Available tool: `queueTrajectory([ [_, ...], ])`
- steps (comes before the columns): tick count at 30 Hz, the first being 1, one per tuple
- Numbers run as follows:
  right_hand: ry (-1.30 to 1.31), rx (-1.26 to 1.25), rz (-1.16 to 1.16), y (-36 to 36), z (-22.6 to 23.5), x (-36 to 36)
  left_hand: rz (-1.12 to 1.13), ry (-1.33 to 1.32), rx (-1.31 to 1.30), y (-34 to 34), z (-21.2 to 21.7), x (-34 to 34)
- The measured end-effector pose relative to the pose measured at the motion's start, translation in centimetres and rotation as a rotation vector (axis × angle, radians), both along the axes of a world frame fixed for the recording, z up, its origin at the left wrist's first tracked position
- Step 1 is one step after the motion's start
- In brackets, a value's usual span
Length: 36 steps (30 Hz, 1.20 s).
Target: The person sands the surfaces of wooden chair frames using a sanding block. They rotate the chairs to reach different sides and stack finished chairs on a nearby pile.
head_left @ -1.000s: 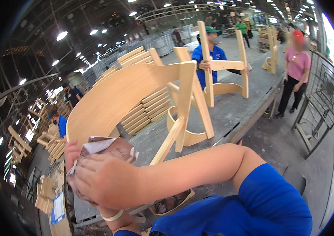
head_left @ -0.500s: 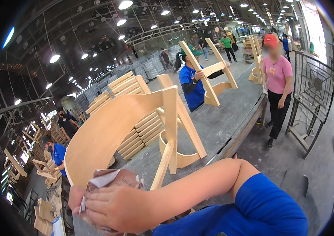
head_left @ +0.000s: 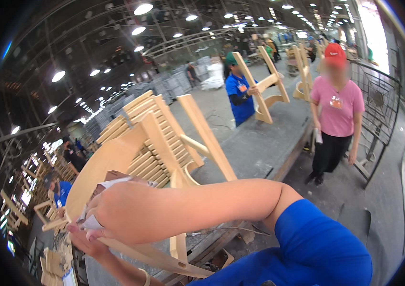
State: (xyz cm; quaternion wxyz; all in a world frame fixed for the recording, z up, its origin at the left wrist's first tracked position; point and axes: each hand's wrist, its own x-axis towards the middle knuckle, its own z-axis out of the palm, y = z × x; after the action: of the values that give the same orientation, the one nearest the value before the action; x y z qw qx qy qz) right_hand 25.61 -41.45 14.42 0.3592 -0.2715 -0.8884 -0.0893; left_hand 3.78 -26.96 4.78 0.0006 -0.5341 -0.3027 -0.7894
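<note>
the right hand (head_left: 116,212), arm stretched across, presses a folded sheet of sandpaper (head_left: 109,183) on the curved wooden chair back (head_left: 112,159), fingers clamped over it. the left hand (head_left: 86,238) grips the back's lower edge. the chair now sits more upright than before.

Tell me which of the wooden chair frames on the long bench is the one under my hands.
The nearest chair frame, at lower left, with the broad curved panel. Your right hand presses sandpaper on it; the others stand farther along the bench.
</note>
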Motion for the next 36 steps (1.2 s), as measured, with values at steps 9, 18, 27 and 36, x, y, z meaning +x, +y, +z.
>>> queueTrajectory([
  [9, 0.116, 0.030, -0.262, 1.1, 1.1, 4.5, 0.426, 0.532, 0.202, 0.9, 3.8, 5.9],
  [18, 0.409, 0.142, -0.143, 2.1, 2.1, 6.8, 0.136, 0.386, 0.099, -4.3, 9.6, 12.1],
  [27, 0.742, -0.074, 0.062, 4.3, -1.1, 10.1, 0.228, 0.452, 0.060, -2.6, 10.0, 14.1],
  [36, 0.840, -0.002, 0.112, 4.7, 0.6, 9.9, 0.215, 0.460, 0.028, -2.2, 10.9, 15.2],
])
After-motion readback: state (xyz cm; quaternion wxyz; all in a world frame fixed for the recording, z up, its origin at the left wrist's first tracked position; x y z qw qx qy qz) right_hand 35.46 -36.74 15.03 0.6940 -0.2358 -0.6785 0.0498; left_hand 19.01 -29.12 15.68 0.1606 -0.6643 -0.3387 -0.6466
